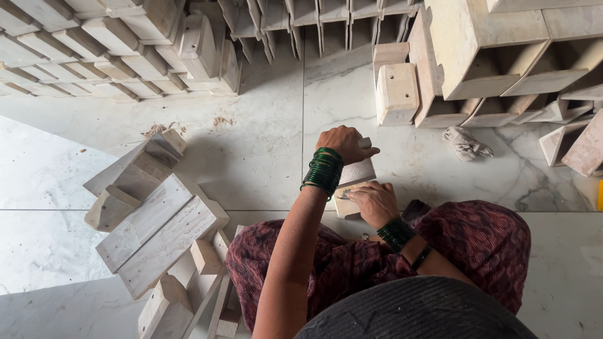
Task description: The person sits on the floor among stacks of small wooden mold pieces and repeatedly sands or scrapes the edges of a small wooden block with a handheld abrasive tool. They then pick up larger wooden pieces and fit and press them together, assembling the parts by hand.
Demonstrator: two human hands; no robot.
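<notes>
A small pale wooden piece stands on the marble floor in front of my knees. My left hand grips its top edge and holds it steady. My right hand presses on its lower part with a small flat thing under the fingers; what that thing is I cannot tell. Both wrists carry green bangles. My legs, in dark red patterned cloth, are folded beneath the hands.
Assembled pale wooden frames lie on the floor at my left. Stacks of similar wooden pieces line the far left and the far right. A crumpled rag lies on the floor at right. Sawdust is scattered nearby.
</notes>
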